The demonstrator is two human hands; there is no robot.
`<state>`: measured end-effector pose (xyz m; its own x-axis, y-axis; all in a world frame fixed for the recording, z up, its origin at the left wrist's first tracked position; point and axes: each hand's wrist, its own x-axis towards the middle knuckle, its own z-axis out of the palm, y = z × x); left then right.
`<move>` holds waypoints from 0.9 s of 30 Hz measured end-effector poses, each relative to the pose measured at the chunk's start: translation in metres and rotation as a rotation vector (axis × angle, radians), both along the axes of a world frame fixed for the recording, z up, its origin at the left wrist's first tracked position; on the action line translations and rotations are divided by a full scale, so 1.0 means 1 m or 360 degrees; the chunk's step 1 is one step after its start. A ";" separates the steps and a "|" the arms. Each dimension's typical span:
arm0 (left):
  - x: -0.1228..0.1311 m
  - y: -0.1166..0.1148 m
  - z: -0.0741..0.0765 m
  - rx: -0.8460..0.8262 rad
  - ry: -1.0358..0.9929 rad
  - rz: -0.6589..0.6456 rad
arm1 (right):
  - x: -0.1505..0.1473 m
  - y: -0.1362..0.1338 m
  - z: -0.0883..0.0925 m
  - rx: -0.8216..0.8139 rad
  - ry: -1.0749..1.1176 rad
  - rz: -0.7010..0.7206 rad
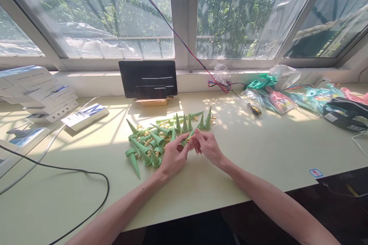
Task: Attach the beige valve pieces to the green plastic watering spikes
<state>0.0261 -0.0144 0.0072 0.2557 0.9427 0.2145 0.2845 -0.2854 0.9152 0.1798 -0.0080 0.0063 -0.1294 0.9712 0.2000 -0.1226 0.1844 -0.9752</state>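
Observation:
A green plastic watering spike with a yellowish end is between my two hands in front of the pile. My left hand is closed around it with thumb and fingers. On the other side, my right hand has its thumb and curled fingers pinched at the spike's upper end, partly hiding it. Just behind and left of my hands lie several green spikes with small yellow valves among them. A few cone-shaped spikes stand point up at the pile's right end.
A black tablet leans on a stand by the window. White boxes are at left, with a black cable curving across the table. Toward the right are a screwdriver, plastic bags and a black pouch.

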 end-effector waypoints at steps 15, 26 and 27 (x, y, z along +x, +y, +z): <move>0.000 0.000 -0.005 0.0038 0.0055 0.0055 | 0.006 0.004 0.005 -0.0012 -0.0106 -0.0384; -0.001 0.000 -0.001 0.0494 0.0291 -0.0073 | 0.016 0.013 0.008 -0.0068 -0.0105 -0.0366; -0.001 0.000 0.000 0.0530 0.0264 -0.0074 | 0.018 0.015 0.007 -0.0082 -0.0120 -0.0390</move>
